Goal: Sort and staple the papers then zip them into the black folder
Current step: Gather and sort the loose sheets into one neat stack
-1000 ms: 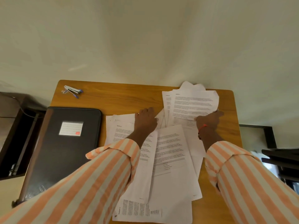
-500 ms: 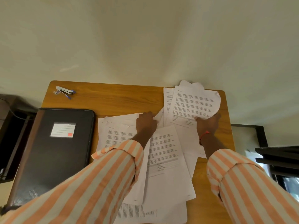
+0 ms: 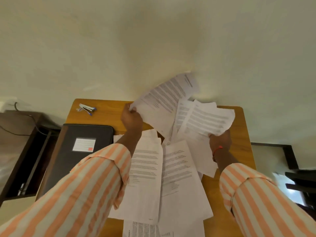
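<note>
Lifting clear of the desk, both hands are now holding paper in the air, where half a second ago they were lying low over the spread. Nearest the camera, two orange-and-cream striped sleeves [image 3: 77, 194] are reaching forward. Between them the loose papers [image 3: 179, 177] are lying on the wooden table [image 3: 106, 115]. They are thin white printed pages, overlapping at odd angles and running over the near edge.

Beyond them the right hand [image 3: 220, 142], wearing a red thread bracelet [image 3: 218, 149], is gripping the near edge of a bowed sheet [image 3: 205, 120]. Its fingertips are hiding behind the paper, which is bending upward, further than before. The left hand [image 3: 131, 118] is pinching the near corner of a printed sheet [image 3: 164, 103] between thumb and curled fingers. A moment earlier this hand was pressing down on the pile. The page is now tilting up and away to the right, its far end blurring against the wall [image 3: 153, 40].

Left of the papers the black folder [image 3: 89, 132] is lying flat and closed. It is matt, round-cornered, and carrying a white label [image 3: 83, 144] with a red mark; the left sleeve is covering its near part. A small metal stapler [image 3: 86, 108] is resting untouched at the table's far left corner, well apart from both hands.

A dark wooden shelf [image 3: 20, 151] is standing off the table's left side, and dark furniture [image 3: 301, 182] is showing at the right.
</note>
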The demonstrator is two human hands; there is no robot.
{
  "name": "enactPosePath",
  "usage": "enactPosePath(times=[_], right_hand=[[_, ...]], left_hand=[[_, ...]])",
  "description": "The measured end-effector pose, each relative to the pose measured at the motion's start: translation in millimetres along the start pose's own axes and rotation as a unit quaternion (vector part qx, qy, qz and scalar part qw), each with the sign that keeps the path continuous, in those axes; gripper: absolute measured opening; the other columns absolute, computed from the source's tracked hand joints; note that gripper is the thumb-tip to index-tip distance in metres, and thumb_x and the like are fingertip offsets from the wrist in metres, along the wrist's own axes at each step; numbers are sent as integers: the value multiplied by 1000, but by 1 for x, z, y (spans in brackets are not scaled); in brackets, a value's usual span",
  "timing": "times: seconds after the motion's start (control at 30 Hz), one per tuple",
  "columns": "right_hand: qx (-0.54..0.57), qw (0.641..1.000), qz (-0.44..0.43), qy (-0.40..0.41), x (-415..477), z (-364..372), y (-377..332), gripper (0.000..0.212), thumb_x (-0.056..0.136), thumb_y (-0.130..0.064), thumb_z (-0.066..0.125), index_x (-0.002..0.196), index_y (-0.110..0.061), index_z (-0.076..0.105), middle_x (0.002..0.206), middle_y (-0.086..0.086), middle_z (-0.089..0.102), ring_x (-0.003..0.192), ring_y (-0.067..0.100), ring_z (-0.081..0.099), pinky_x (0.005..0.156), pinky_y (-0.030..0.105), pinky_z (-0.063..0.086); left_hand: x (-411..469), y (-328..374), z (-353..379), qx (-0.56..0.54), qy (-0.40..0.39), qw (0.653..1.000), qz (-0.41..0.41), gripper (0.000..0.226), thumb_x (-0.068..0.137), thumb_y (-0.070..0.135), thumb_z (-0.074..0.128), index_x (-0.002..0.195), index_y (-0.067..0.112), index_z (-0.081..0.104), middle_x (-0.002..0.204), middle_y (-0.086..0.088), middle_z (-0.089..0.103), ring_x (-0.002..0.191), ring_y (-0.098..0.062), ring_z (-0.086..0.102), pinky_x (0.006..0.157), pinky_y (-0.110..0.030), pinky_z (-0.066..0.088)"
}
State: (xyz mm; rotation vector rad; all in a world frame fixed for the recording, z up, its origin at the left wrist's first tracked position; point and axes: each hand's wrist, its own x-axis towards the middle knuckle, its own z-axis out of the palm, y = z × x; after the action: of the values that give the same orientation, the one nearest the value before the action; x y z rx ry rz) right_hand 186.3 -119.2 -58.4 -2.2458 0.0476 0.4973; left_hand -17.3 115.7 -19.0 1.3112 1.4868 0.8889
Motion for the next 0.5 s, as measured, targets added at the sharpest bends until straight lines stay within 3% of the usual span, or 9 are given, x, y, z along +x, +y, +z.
enactPosePath(times=[0.07, 0.13, 0.23, 0.27, 0.33, 0.4, 0.47, 0.5], right_hand=[[-37, 999, 11, -31, -7, 6, 1, 47, 87, -11, 68, 128, -6, 46, 125, 19, 59, 115, 43, 57, 86, 47, 51], [-73, 996, 19, -41, -18, 13, -3, 51, 85, -15, 71, 125, 0, 43, 124, 23, 57, 112, 44, 58, 83, 49, 53], [-171, 984, -45, 28, -36, 27, -12, 71, 84, -39, 73, 132, 2, 40, 132, 22, 50, 118, 41, 53, 94, 51, 50], [-145, 986, -78, 16, -45, 31, -18, 72, 87, -47, 69, 135, -1, 41, 132, 18, 52, 118, 37, 54, 97, 50, 49], [22, 989, -78, -121, -63, 41, -33, 67, 90, -56, 62, 138, -12, 46, 125, 5, 60, 110, 24, 61, 91, 41, 52], [157, 953, -24, -260, -77, 51, -46, 71, 84, -62, 66, 136, -17, 50, 123, -1, 65, 109, 18, 65, 86, 36, 55], [218, 929, 3, -300, -83, 59, -54, 78, 77, -60, 73, 137, -14, 51, 123, 3, 68, 111, 22, 67, 87, 39, 59], [239, 923, 8, -303, -85, 61, -56, 72, 80, -53, 74, 136, -12, 52, 121, 6, 70, 109, 25, 68, 86, 40, 60]], left_hand=[[0, 6, -19, -44, 32, 998, -31, 28, 101, 0, 41, 105, 18, 62, 95, 8, 56, 95, -18, 50, 83, -28, 42], [0, 6, -34, -59, 51, 994, -70, 33, 105, 5, 45, 136, 10, 56, 114, 4, 52, 108, -17, 48, 92, -29, 41], [-6, -1, -53, -63, 46, 991, -105, 39, 104, 12, 51, 143, 9, 50, 124, 0, 54, 116, -21, 54, 96, -34, 46], [-10, -6, -58, -49, 41, 992, -113, 41, 104, 13, 52, 144, 8, 50, 126, 0, 54, 117, -21, 54, 95, -35, 47], [-19, -19, -64, -22, 24, 992, -125, 41, 103, 14, 53, 143, 4, 51, 131, -6, 59, 117, -26, 59, 90, -35, 50], [-30, -31, -67, -31, 5, 989, -144, 38, 103, 14, 53, 138, 2, 53, 127, -14, 63, 110, -31, 63, 86, -38, 54], [-41, -41, -69, -47, -7, 984, -172, 36, 102, 16, 54, 136, 4, 55, 123, -15, 65, 108, -34, 65, 90, -46, 58], [-46, -45, -71, -48, -10, 982, -182, 34, 102, 17, 54, 134, 6, 56, 121, -12, 66, 108, -33, 65, 91, -49, 58]])
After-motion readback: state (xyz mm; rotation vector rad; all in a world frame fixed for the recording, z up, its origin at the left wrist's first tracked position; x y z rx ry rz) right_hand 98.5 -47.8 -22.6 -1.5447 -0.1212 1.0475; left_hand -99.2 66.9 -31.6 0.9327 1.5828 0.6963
